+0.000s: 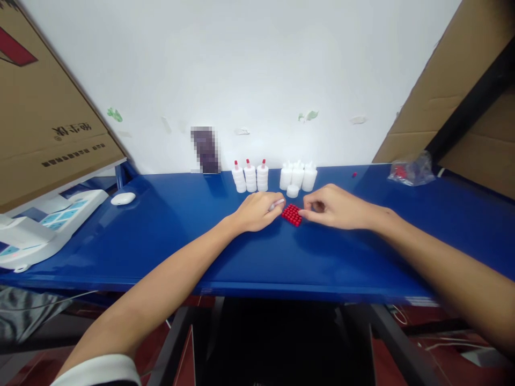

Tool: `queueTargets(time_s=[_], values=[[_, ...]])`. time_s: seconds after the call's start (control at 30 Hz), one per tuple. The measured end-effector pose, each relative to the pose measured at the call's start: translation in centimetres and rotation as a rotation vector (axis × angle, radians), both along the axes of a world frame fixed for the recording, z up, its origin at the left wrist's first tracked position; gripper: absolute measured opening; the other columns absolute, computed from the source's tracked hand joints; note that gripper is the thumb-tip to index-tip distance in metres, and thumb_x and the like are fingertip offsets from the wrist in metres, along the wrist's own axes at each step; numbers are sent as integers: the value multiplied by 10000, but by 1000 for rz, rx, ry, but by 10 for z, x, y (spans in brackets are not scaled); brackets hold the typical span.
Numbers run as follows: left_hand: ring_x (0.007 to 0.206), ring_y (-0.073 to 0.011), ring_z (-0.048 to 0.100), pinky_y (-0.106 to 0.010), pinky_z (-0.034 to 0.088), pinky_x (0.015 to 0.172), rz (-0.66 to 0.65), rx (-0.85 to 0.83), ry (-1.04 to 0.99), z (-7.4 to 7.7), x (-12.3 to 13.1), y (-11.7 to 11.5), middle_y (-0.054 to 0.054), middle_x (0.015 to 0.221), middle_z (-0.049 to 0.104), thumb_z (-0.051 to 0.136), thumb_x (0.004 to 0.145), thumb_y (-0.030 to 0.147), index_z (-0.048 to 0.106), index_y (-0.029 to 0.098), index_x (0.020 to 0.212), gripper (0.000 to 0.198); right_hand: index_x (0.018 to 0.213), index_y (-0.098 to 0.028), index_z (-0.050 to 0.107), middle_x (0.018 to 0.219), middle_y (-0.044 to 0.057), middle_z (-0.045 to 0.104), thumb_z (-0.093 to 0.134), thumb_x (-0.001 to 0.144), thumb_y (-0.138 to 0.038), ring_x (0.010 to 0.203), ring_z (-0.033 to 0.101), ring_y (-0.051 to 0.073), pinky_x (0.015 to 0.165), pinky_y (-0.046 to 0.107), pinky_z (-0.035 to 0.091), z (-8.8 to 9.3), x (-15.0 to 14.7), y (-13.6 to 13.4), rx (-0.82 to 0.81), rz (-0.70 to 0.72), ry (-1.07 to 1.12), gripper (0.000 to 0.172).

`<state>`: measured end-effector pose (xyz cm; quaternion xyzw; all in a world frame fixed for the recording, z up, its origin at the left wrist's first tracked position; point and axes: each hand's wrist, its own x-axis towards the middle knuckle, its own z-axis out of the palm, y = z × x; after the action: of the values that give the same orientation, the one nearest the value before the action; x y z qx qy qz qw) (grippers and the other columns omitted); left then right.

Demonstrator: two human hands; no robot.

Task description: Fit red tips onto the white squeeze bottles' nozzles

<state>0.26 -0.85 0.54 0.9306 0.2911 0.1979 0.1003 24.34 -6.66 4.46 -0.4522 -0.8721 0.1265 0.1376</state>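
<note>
Blue tabletop (161, 241) runs along a white wall, a white machine (40, 230) at its left end. Mid-table, the left hand (257, 212) rests with fingers closed around a small pale object (277, 203). Just right of it lies a cluster of red caps (292, 214), with white bottles (250, 176) behind. The right hand (333, 206) touches the cluster's right edge, thumb and forefinger pinched together. A plastic bag (408, 169) lies far right.

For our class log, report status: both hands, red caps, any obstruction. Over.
Left hand curled on a small white piece. Right hand pinching at the red caps, grip unclear. White bottles behind, apart; nothing blocking.
</note>
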Motion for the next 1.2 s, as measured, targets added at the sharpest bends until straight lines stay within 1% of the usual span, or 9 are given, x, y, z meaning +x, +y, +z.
queueTargets(time_s=[0.17, 0.23, 0.37, 0.5, 0.8, 0.93, 1.03, 1.1, 1.2], values=[[837, -198, 674, -300, 462, 732, 26, 73, -30, 5, 7, -15, -54, 994, 755, 400, 1041, 417, 615, 212, 1201, 337, 771, -205, 650, 646, 11, 625, 429, 1051, -423, 614, 510, 157, 768, 360, 404, -6, -8, -6, 230, 92, 127, 418], [810, -200, 668, -304, 461, 711, 46, 69, -32, 7, 9, -19, -53, 978, 747, 411, 1027, 409, 579, 210, 1232, 332, 841, -205, 677, 662, 14, 642, 402, 1064, -429, 626, 519, 166, 763, 358, 424, -8, -9, -8, 273, 101, 174, 419], [748, -191, 644, -316, 472, 695, 113, 61, -111, 7, 9, -19, -47, 1000, 716, 451, 975, 369, 490, 219, 1340, 396, 1234, -201, 696, 1023, 73, 774, 466, 1055, -377, 835, 674, 204, 809, 354, 505, -13, -9, -9, 266, 142, 238, 341], [662, -160, 598, -344, 498, 730, 94, 52, -194, 5, 5, -14, -61, 1028, 685, 457, 951, 323, 415, 213, 1427, 490, 1420, -237, 633, 1321, 105, 732, 467, 1061, -325, 1084, 711, 252, 951, 416, 544, -18, -11, -7, 242, 156, 201, 406], [690, -167, 613, -368, 508, 781, 89, -4, -237, 9, 5, -15, -60, 986, 662, 429, 991, 338, 348, 191, 1460, 498, 1562, -252, 530, 1553, 100, 601, 454, 1048, -281, 1356, 621, 302, 1089, 512, 540, -20, -18, -9, 270, 104, 151, 520], [675, -179, 595, -354, 497, 743, 94, -47, -225, 7, 5, -12, -21, 863, 637, 430, 1028, 428, 302, 189, 1488, 534, 1531, -246, 569, 1528, 81, 629, 432, 1043, -247, 1332, 645, 282, 1120, 501, 522, -22, -14, -4, 298, 55, 185, 507], [682, -191, 570, -356, 470, 722, 158, -36, -231, 5, 2, -4, 0, 790, 592, 380, 1046, 424, 356, 180, 1415, 443, 1492, -203, 603, 1474, 101, 671, 441, 1028, -231, 1259, 689, 292, 1063, 502, 554, -23, -8, 4, 373, -99, 231, 492], [691, -189, 554, -360, 456, 723, 197, -23, -229, 3, -1, 1, -7, 792, 585, 338, 1039, 339, 446, 184, 1265, 295, 1474, -176, 615, 1449, 116, 686, 451, 1010, -220, 1244, 696, 307, 1045, 515, 559, -24, -3, 9, 398, -190, 216, 494], [742, -192, 556, -366, 450, 749, 211, 1, -214, 1, -4, 8, -36, 834, 605, 308, 1014, 249, 497, 194, 1042, 198, 1496, -161, 593, 1484, 133, 658, 463, 998, -239, 1279, 677, 329, 1058, 537, 551, -28, 3, 17, 382, -213, 135, 521]])
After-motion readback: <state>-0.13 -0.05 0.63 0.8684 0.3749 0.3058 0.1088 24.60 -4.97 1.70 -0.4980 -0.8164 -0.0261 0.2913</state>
